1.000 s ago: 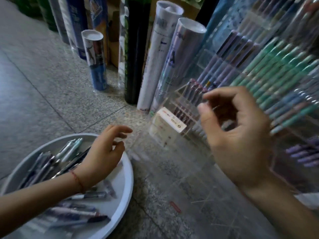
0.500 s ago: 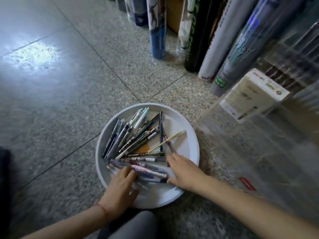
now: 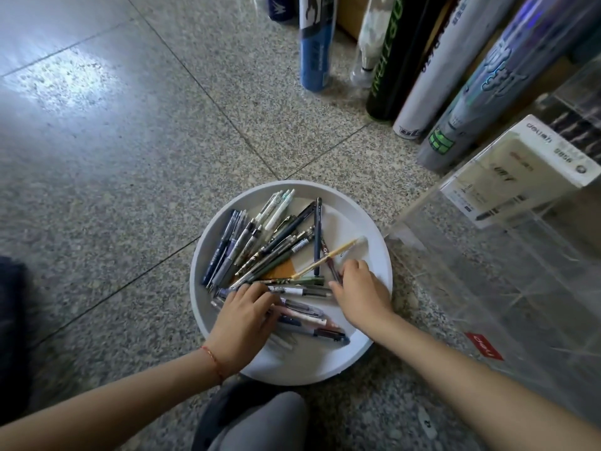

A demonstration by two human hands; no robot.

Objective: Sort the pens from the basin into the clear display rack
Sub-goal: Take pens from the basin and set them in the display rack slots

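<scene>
Both hands have pushed deeper into basin (image 3: 312,362) vs half a sec ago; R hand (image 3: 361,294), up at rack a sec back, is now down among pens. L hand (image 3: 247,317) sits at basin's 7 o'clock, fingers fairly straight, spread flat on the nearest pens, grasping nothing. R hand at 4 o'clock, fingers bent, tips at a dark red pen (image 3: 334,271) under a yellow pen (image 3: 344,247); can't tell if pinched. Main pen pile (image 3: 260,249) fans centre to 11 o'clock, just past both hands. Clear display rack (image 3: 487,271) stands on floor (image 3: 130,157), just beside basin at 3 o'clock.
</scene>
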